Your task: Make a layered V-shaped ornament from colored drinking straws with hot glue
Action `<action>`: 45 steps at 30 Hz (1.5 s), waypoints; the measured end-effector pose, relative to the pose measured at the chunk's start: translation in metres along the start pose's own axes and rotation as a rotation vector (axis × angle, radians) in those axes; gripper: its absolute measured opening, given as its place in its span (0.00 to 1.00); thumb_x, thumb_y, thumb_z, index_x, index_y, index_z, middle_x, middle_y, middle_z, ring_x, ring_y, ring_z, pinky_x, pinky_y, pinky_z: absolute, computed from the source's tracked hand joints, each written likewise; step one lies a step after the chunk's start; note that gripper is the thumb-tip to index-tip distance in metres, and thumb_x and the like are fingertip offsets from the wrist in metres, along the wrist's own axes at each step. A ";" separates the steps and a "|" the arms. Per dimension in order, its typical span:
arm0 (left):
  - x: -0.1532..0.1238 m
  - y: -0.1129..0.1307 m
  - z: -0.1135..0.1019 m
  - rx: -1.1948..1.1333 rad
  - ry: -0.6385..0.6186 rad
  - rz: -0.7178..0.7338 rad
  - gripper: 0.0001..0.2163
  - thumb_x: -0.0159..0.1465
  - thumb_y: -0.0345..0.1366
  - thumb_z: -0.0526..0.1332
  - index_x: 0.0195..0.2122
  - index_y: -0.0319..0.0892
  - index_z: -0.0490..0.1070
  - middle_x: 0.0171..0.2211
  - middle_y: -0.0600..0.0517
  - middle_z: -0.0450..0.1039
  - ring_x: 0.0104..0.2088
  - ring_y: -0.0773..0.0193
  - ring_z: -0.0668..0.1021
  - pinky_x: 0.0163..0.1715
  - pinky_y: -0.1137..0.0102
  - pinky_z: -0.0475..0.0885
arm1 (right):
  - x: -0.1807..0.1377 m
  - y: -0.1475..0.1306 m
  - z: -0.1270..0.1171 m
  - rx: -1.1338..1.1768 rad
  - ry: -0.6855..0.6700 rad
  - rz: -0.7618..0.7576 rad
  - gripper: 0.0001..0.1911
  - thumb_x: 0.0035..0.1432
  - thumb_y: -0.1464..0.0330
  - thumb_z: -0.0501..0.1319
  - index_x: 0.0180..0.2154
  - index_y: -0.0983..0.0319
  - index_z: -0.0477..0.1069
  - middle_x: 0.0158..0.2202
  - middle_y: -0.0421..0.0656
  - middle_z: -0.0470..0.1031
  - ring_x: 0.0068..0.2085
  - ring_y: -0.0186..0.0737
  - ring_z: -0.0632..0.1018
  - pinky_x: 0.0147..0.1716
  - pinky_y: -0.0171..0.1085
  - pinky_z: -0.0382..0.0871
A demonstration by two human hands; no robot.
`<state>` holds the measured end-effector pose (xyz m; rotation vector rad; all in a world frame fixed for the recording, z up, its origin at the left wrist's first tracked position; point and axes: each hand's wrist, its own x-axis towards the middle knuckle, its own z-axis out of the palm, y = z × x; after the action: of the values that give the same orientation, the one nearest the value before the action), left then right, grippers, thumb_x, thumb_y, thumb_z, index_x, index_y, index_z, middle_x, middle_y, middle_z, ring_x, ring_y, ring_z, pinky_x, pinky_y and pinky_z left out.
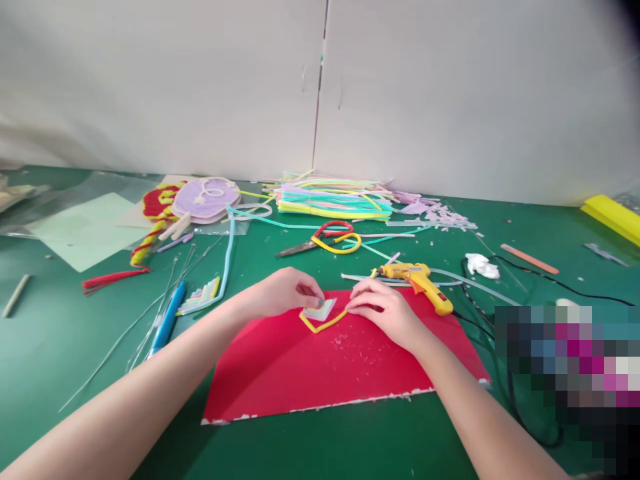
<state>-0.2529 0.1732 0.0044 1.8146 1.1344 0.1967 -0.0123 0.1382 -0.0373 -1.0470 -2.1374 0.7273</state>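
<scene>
My left hand [286,292] is closed, its thumb and fingertips on a small piece with pastel stripes [324,311]. A yellow pipe cleaner [330,324] is bent into an angle around the near side of that piece. Its right end is pinched between the thumb and fingers of my right hand [383,305]. Both hands work above a red sheet [310,380] with a ragged white near edge and small light scraps on it. Just behind my right hand lies a yellow hot glue gun [417,280], its nozzle pointing left.
Scissors [325,240] with red and yellow handles lie behind the hands, before a bundle of pastel pipe cleaners [335,203]. At left are a blue pen-like tool [169,319], thin wires and a striped pastel piece [203,297]. A black cord [480,323] runs along the right.
</scene>
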 end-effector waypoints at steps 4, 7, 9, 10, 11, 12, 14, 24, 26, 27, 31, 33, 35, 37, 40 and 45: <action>-0.002 0.007 -0.002 -0.066 0.130 -0.002 0.10 0.55 0.40 0.60 0.32 0.39 0.76 0.28 0.52 0.76 0.30 0.65 0.74 0.29 0.75 0.65 | 0.000 -0.003 0.000 -0.047 -0.031 -0.017 0.08 0.61 0.67 0.57 0.34 0.56 0.75 0.38 0.43 0.71 0.44 0.39 0.72 0.46 0.42 0.68; -0.008 0.017 -0.006 -0.082 0.171 0.014 0.11 0.55 0.41 0.60 0.32 0.40 0.76 0.28 0.53 0.76 0.30 0.65 0.74 0.28 0.75 0.65 | 0.001 -0.004 0.001 -0.060 -0.056 -0.014 0.07 0.61 0.67 0.56 0.34 0.56 0.74 0.40 0.43 0.70 0.45 0.40 0.72 0.47 0.42 0.67; -0.013 0.023 -0.009 -0.085 0.147 0.034 0.11 0.56 0.42 0.60 0.32 0.40 0.76 0.28 0.53 0.75 0.30 0.65 0.74 0.28 0.75 0.65 | 0.002 -0.005 0.001 -0.065 -0.062 -0.002 0.06 0.60 0.67 0.58 0.33 0.57 0.73 0.40 0.43 0.70 0.45 0.39 0.71 0.47 0.42 0.67; -0.015 0.025 -0.010 -0.078 0.136 0.047 0.11 0.56 0.43 0.60 0.32 0.41 0.76 0.28 0.53 0.75 0.30 0.65 0.73 0.28 0.75 0.65 | 0.003 -0.006 0.001 -0.069 -0.061 0.002 0.05 0.59 0.67 0.58 0.32 0.58 0.73 0.39 0.42 0.70 0.45 0.39 0.71 0.47 0.42 0.66; -0.017 0.028 -0.011 -0.067 0.130 0.055 0.11 0.56 0.43 0.60 0.32 0.41 0.76 0.28 0.54 0.75 0.30 0.65 0.73 0.28 0.75 0.65 | 0.003 -0.007 0.000 -0.071 -0.059 0.002 0.06 0.59 0.67 0.59 0.31 0.58 0.72 0.38 0.42 0.70 0.45 0.39 0.72 0.47 0.42 0.66; -0.019 0.030 -0.013 -0.054 0.132 0.059 0.11 0.56 0.43 0.60 0.32 0.41 0.76 0.28 0.54 0.75 0.30 0.65 0.73 0.29 0.75 0.65 | 0.003 -0.009 -0.001 -0.067 -0.066 0.002 0.06 0.59 0.68 0.58 0.30 0.58 0.72 0.37 0.42 0.70 0.44 0.39 0.72 0.46 0.41 0.67; -0.023 0.034 -0.016 -0.034 0.150 0.062 0.11 0.56 0.43 0.60 0.32 0.41 0.76 0.28 0.54 0.75 0.30 0.66 0.73 0.29 0.75 0.65 | 0.003 -0.015 -0.006 -0.042 -0.105 0.009 0.07 0.60 0.68 0.57 0.30 0.59 0.71 0.36 0.42 0.72 0.43 0.38 0.73 0.45 0.40 0.67; -0.028 0.031 -0.024 0.023 0.182 0.093 0.11 0.57 0.42 0.59 0.33 0.42 0.76 0.28 0.55 0.75 0.31 0.66 0.73 0.29 0.75 0.65 | 0.002 -0.033 -0.026 -0.094 -0.337 0.124 0.11 0.62 0.62 0.54 0.33 0.55 0.74 0.36 0.39 0.76 0.43 0.40 0.73 0.48 0.41 0.63; -0.023 0.027 -0.017 0.061 0.104 0.114 0.10 0.57 0.40 0.59 0.33 0.42 0.77 0.29 0.55 0.76 0.30 0.67 0.73 0.28 0.76 0.64 | 0.004 -0.028 -0.024 -0.077 -0.371 0.116 0.11 0.62 0.62 0.54 0.34 0.55 0.74 0.37 0.38 0.76 0.42 0.39 0.73 0.46 0.40 0.64; -0.021 0.025 -0.013 0.071 0.065 0.126 0.10 0.57 0.39 0.58 0.33 0.42 0.77 0.30 0.54 0.76 0.30 0.67 0.73 0.28 0.75 0.64 | 0.005 -0.026 -0.023 -0.061 -0.376 0.111 0.11 0.62 0.62 0.54 0.34 0.55 0.75 0.37 0.38 0.76 0.41 0.38 0.74 0.45 0.38 0.65; -0.012 0.017 -0.004 0.072 0.006 0.151 0.10 0.58 0.38 0.58 0.35 0.41 0.76 0.32 0.53 0.77 0.32 0.66 0.74 0.30 0.75 0.65 | 0.008 -0.023 -0.023 -0.012 -0.359 0.096 0.12 0.63 0.63 0.53 0.34 0.56 0.74 0.37 0.39 0.74 0.38 0.36 0.74 0.42 0.36 0.66; -0.011 0.015 -0.004 0.086 0.005 0.156 0.10 0.58 0.38 0.58 0.36 0.41 0.76 0.32 0.53 0.77 0.32 0.66 0.74 0.30 0.75 0.64 | 0.010 -0.024 -0.025 0.015 -0.378 0.111 0.12 0.63 0.63 0.53 0.35 0.56 0.74 0.37 0.39 0.73 0.39 0.36 0.74 0.43 0.36 0.66; -0.010 0.013 -0.005 0.096 0.002 0.165 0.10 0.58 0.37 0.57 0.36 0.41 0.76 0.32 0.53 0.77 0.31 0.66 0.74 0.30 0.75 0.64 | 0.012 -0.023 -0.028 0.052 -0.426 0.120 0.12 0.62 0.62 0.53 0.35 0.57 0.74 0.38 0.40 0.72 0.40 0.36 0.74 0.44 0.36 0.66; -0.010 0.011 -0.005 0.098 -0.010 0.166 0.10 0.58 0.37 0.57 0.36 0.41 0.76 0.32 0.53 0.77 0.31 0.66 0.74 0.29 0.76 0.64 | 0.017 -0.021 -0.030 0.065 -0.481 0.104 0.12 0.62 0.61 0.54 0.34 0.58 0.74 0.37 0.41 0.71 0.41 0.37 0.73 0.44 0.37 0.66; -0.010 0.010 -0.003 0.092 -0.046 0.153 0.10 0.58 0.37 0.57 0.36 0.42 0.76 0.33 0.53 0.77 0.32 0.65 0.75 0.30 0.76 0.64 | 0.027 -0.018 -0.033 0.031 -0.551 0.088 0.13 0.61 0.61 0.55 0.33 0.59 0.74 0.36 0.42 0.70 0.41 0.38 0.73 0.43 0.37 0.65; -0.008 0.011 0.005 0.066 -0.031 0.103 0.09 0.57 0.37 0.58 0.34 0.42 0.76 0.32 0.54 0.78 0.31 0.65 0.75 0.30 0.75 0.65 | 0.041 -0.017 -0.034 -0.014 -0.656 0.142 0.11 0.59 0.61 0.57 0.33 0.58 0.75 0.35 0.41 0.72 0.40 0.38 0.73 0.41 0.36 0.65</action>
<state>-0.2482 0.1626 0.0130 1.9304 1.0374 0.1929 -0.0150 0.1699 0.0090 -1.0743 -2.6241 1.2612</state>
